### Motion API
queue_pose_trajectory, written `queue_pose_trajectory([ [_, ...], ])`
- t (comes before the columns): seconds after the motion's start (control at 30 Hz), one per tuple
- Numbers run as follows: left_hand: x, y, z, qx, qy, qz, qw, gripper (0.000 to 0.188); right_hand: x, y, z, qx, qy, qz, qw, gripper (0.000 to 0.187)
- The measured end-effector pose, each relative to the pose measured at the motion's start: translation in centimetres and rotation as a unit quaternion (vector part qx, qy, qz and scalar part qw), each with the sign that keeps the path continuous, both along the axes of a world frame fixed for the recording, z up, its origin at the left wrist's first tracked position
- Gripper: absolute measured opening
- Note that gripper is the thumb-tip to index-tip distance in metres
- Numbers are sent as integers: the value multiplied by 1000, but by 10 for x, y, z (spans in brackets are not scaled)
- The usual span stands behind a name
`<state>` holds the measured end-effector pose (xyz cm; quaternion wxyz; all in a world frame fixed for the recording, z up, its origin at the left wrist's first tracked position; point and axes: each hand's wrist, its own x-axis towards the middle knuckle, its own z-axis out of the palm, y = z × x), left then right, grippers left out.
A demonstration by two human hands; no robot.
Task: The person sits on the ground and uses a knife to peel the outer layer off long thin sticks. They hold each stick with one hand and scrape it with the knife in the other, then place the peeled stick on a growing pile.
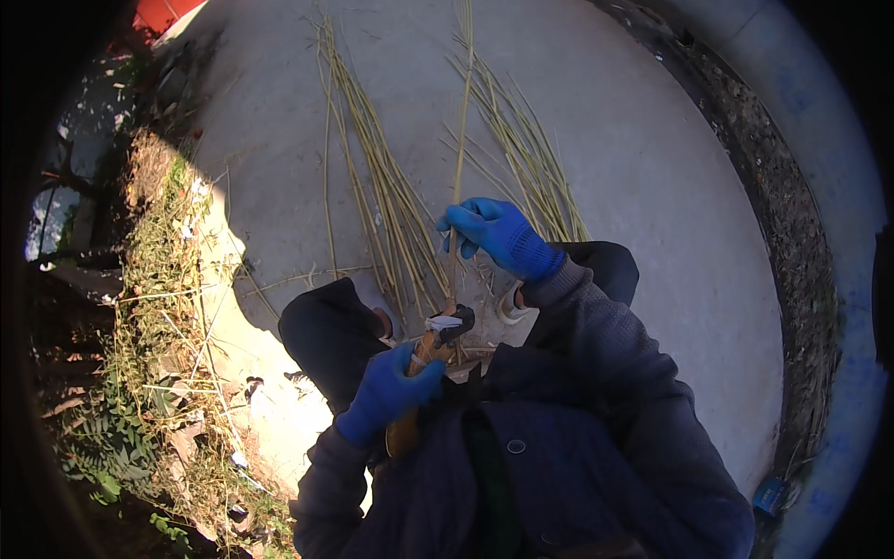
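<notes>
Currently, the left hand (391,389) is gripping a wooden handle (404,434), the right hand (498,233) is gripping a long stick (463,140), and more sticks (389,182) are lying on the ground (661,242).

The left hand (391,391) partly hides the handle (427,351); the held stick (463,126) is cropped above.

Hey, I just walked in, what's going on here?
A person in blue gloves is handling a long thin stalk. The right hand grips it between the fingers, and the left hand holds a wooden piece. The stalk's lower end reaches down to the dark fitting at the top of that piece; the exact contact is too small to tell. Two loose bunches of similar stalks lie on the pale ground ahead, one on each side.
</notes>
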<state>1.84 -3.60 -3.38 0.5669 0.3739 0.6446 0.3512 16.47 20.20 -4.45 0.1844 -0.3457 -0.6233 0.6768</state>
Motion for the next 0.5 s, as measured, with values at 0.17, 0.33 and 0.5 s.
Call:
queue_pose_trajectory([
  [0.17,-4,-2,6,-5,5,33,999,20,-6,-2,-3,-7,10,14,1000,31],
  [0.33,-22,2,6,-44,20,2,999,19,0,-42,-24,-12,-1,2,1000,29],
  [0.5,-19,16,-2,33,30,-4,999,19,7,-51,-21,139,-16,17,990,23],
])
